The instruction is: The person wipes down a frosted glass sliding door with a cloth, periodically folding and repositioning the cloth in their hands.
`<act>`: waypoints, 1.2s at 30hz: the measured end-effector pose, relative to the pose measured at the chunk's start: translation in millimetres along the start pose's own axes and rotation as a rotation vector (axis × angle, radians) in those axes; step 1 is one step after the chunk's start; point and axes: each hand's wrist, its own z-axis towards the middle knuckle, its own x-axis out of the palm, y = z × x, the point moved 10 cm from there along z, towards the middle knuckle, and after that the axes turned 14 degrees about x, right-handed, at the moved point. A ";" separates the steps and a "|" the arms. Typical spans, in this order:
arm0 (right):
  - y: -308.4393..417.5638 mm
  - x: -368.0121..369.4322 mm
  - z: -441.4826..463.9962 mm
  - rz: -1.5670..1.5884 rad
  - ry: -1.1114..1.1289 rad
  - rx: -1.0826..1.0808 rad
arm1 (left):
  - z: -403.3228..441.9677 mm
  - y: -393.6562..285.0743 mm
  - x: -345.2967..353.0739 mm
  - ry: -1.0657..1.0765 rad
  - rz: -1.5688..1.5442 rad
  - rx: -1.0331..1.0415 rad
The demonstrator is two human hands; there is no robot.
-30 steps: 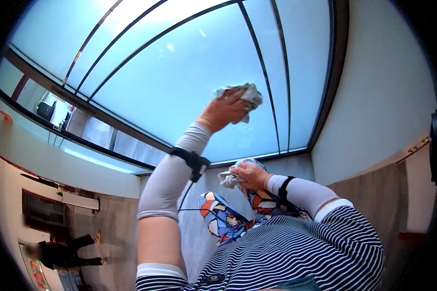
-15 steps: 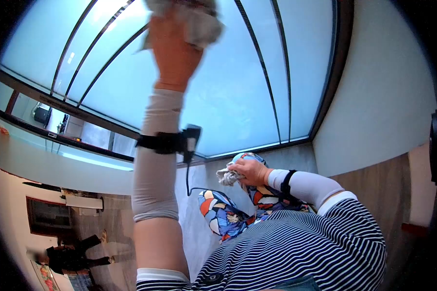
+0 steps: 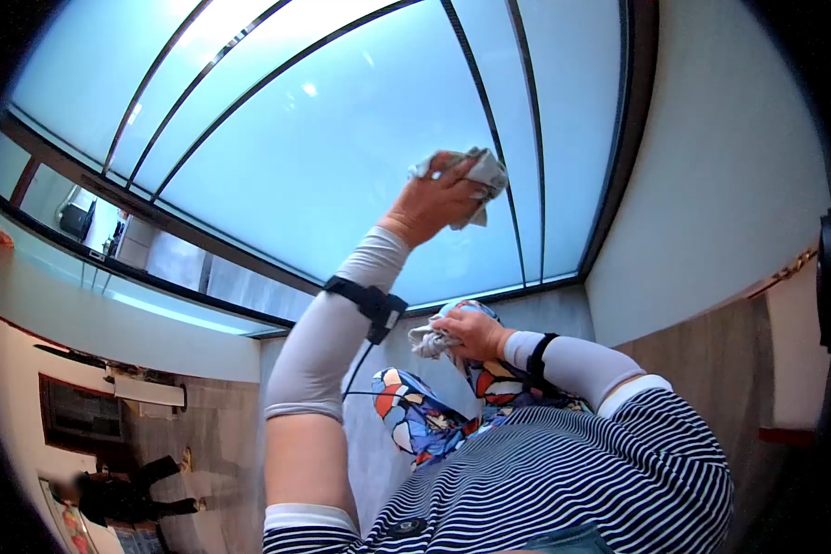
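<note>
My left hand (image 3: pixel 439 198) is closed around a crumpled pale cloth (image 3: pixel 485 175), which it holds at a large frosted glass panel (image 3: pixel 314 175) near one of the dark vertical stripes. Part of that cloth is hidden behind the fingers. Lower down, my right hand (image 3: pixel 478 334) grips a second bunched greyish-white cloth (image 3: pixel 429 340) beside my knee. Colourful patterned fabric (image 3: pixel 415 406) covers my legs.
A dark frame (image 3: pixel 609 212) borders the glass, with a plain pale wall (image 3: pixel 729 166) to its right. Grey flooring (image 3: pixel 332 471) lies below. Far left, a person in dark clothes (image 3: pixel 125 499) is in the room. A black cable (image 3: pixel 355 374) hangs from my left wrist strap.
My left hand has moved down and to the right across the glass with its cloth. My right hand stays near my knee, still holding its cloth.
</note>
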 end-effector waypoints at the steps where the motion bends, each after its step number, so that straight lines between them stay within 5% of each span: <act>1: -1.3 0.3 -0.3 0.002 0.002 -0.003 | -3.5 12.9 -14.8 0.008 0.091 -0.005; 6: -3.3 0.9 1.0 -0.021 0.041 0.035 | -16.3 136.0 -112.1 0.106 0.442 -0.352; 10: -6.2 5.4 3.1 -0.044 0.066 0.022 | -20.7 196.0 -205.4 -0.361 0.466 -0.641; 11: -7.4 6.1 3.9 -0.048 0.062 0.023 | -2.8 185.8 -213.0 -0.471 0.462 -0.471; 14: -6.0 6.6 3.7 -0.030 0.056 0.002 | 5.1 183.1 -189.6 -0.676 0.208 -0.507; 17: -1.2 1.2 2.6 -0.027 0.053 0.011 | 40.1 138.7 -130.2 -0.176 0.303 -0.464; 20: -5.2 5.5 1.9 -0.035 0.049 0.018 | 41.0 83.9 -73.4 -0.194 0.152 -0.315; 25: -5.3 1.4 -1.8 -0.036 0.024 0.014 | 2.1 8.5 -5.2 0.119 -0.020 -0.124; 32: -3.2 -6.6 -4.2 -0.028 0.008 0.040 | -80.5 33.9 -36.0 0.231 0.090 -0.074; 36: -0.8 -9.6 -1.8 -0.045 0.003 0.029 | -124.1 116.7 -88.8 0.464 0.393 -0.413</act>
